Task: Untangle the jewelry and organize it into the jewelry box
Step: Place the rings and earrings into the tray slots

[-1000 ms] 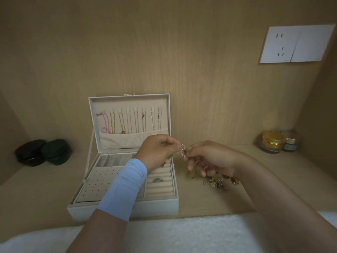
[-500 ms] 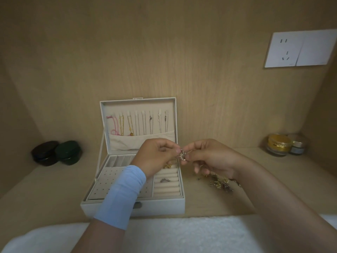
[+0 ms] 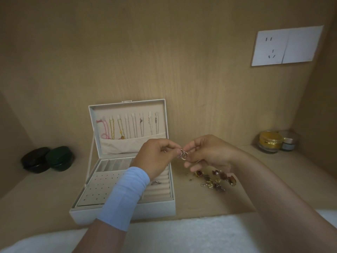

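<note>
Still pinching rings centre-frame between left hand and right hand, barely shifting; apparently still interlocked, not boxing yet

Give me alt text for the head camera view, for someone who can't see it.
The left hand and right hand pinch small metal rings between them. Below, an open white jewelry box holds hung necklaces in its lid, with a tangled jewelry pile beside it.

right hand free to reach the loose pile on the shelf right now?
Probably not yet: right hand and left hand both pinch the rings. The pile lies just below it, nothing between.
</note>
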A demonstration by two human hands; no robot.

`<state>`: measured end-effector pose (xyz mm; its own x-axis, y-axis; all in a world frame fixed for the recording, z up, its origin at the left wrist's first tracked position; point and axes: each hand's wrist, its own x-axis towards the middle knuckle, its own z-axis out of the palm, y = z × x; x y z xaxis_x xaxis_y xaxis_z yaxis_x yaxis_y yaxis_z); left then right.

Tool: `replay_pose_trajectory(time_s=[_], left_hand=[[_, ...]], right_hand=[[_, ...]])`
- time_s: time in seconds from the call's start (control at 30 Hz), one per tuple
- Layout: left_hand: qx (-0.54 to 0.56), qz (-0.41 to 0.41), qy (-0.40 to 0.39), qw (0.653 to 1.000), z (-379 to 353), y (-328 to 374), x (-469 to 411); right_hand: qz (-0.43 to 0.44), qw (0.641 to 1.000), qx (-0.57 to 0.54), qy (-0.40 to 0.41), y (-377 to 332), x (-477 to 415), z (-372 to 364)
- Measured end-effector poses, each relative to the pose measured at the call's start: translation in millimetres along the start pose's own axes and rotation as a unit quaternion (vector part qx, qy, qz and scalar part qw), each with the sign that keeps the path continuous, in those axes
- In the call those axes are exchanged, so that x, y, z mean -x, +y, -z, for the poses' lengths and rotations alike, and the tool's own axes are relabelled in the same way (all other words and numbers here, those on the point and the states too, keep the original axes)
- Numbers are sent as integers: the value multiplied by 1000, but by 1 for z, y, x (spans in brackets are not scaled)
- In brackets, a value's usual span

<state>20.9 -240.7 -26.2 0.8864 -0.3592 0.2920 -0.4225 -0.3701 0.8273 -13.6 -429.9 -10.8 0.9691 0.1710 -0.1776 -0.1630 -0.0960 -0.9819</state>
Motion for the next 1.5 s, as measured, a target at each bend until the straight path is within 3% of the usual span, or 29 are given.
replay_pose_trajectory(time_s=[0.23, 0.6, 0.9, 1.03, 1.2, 1.5], left_hand=[[-93, 7, -21, 995, -15, 6, -8], [-73, 8, -8, 997, -21, 3, -12], [38, 61, -18, 997, -14, 12, -4], [54, 70, -28, 996, -6, 13, -2], [49, 83, -31, 995, 9, 9, 0], [14, 79, -39, 996, 18, 3, 4]], right_hand=[[10, 994, -109, 7, 1, -1, 15], [-4, 999, 29, 15, -2, 5, 23], [-11, 993, 118, 24, -3, 2, 18], [-1, 998, 58, -1, -3, 1, 5], [61, 994, 92, 17, 7, -5, -7], [44, 997, 59, -12, 11, -6, -7]])
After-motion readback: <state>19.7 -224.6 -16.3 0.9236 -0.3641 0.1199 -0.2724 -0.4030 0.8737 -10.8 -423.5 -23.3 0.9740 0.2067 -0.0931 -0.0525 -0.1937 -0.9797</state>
